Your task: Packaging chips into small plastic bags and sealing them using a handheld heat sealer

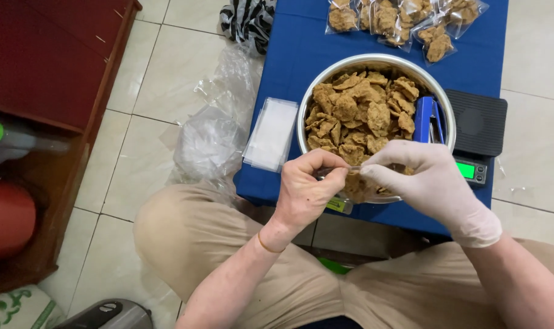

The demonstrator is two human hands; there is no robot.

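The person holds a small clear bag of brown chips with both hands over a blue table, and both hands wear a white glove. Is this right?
Not quite. Only the right hand wears a white glove; the left hand is bare, as the head view shows. The rest holds: both hands hold the small clear bag of brown chips over the blue table.

Shiny metal bowl [307,109], rough crackers [362,109], glossy clear plastic bag [356,186].

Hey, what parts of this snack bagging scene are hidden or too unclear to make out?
Head view only:
- Small clear bag: its mouth is covered by the left hand and the gloved right hand, so whether it is sealed cannot be told.
- Scale: partly hidden behind the metal bowl; display too small to make out.
- Blue tool in the bowl: half buried, its kind unclear.
- Filled bags: cut off by the top edge.
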